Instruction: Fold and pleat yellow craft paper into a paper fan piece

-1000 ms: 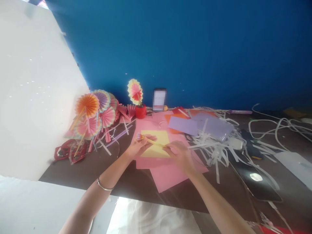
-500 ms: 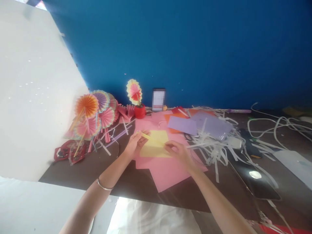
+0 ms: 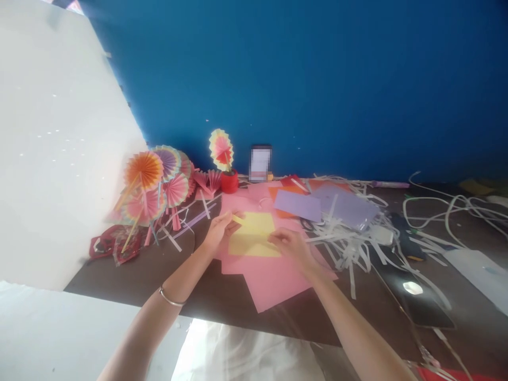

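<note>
A narrow yellow paper strip (image 3: 238,219) stretches between my two hands, just above a yellow sheet (image 3: 254,246). My left hand (image 3: 219,232) is closed on the strip's left end, over the left edge of the yellow sheet. At the sheet's right side, the pinched thumb and fingers of my right hand (image 3: 292,246) hold the strip's other end. Against the like-coloured sheet, the strip's middle is hard to make out. Pink paper sheets (image 3: 270,288) lie under the yellow sheet.
Folded paper fans (image 3: 143,172) cluster at the left, near a red pot (image 3: 229,181) holding another fan. Purple sheets (image 3: 297,205) and tangled white strips (image 3: 351,248) lie at the right. Beyond them are a dark phone-like device (image 3: 420,301) and a white cable (image 3: 448,211).
My left hand has turned and shifted slightly left, its fingers now curled around the strip's end. My right hand stays almost where it was. The view has shifted slightly.
</note>
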### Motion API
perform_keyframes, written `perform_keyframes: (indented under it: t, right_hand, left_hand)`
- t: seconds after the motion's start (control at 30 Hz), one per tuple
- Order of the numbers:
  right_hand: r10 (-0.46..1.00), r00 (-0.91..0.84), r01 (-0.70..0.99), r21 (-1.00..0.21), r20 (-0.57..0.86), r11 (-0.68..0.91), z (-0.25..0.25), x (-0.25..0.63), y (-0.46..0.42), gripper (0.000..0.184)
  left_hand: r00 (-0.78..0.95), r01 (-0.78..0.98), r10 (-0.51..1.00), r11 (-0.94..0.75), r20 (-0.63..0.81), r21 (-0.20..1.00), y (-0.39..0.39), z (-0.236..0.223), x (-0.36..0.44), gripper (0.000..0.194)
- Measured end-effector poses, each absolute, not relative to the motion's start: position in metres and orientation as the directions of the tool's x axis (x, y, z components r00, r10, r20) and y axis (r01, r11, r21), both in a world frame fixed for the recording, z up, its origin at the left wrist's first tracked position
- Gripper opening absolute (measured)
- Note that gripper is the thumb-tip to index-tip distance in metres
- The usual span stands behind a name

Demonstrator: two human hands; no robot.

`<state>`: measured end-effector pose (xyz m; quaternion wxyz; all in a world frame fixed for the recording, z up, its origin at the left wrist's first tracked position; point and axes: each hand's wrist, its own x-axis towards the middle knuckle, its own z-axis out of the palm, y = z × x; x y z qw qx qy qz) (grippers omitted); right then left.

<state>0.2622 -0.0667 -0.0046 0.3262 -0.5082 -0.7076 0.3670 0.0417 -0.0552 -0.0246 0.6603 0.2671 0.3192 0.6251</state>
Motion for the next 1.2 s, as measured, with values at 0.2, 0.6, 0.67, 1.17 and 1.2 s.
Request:
perform_keyframes:
  t: [0.2, 0.6, 0.67, 1.17, 1.2]
  right_hand:
    - [0.952, -0.04, 0.607, -0.749, 0.302, 0.263, -0.013, 0.285, -0.059, 0.025]
    - [0.897, 0.016, 0.601, -0.721, 0.441, 0.344, -0.018, 0.279, -0.045, 0.025]
    - [0.91, -0.043, 0.619, -0.704, 0.413, 0.348, -0.017, 0.276, -0.035, 0.024]
    - [0.939, -0.205, 0.691, -0.639, 0.276, 0.338, -0.003, 0.21, 0.034, 0.022]
    - [0.942, -0.181, 0.697, -0.639, 0.284, 0.326, 0.006, 0.206, 0.035, 0.026]
  left_hand:
    - [-0.16, -0.683, 0.983, -0.046, -0.088, 0.729, -0.046, -0.02, 0.019, 0.03]
    - [-0.454, -0.353, 0.891, -0.148, -0.031, 0.924, -0.041, -0.033, 0.017, 0.016]
    - [-0.474, -0.243, 0.88, -0.154, 0.022, 0.958, -0.041, -0.034, 0.016, 0.016]
    - [0.555, 0.697, 0.786, -0.618, 0.272, 0.363, -0.066, -0.021, 0.037, 0.016]
    - [0.57, 0.7, 0.78, -0.626, 0.26, 0.343, -0.066, -0.02, 0.036, 0.014]
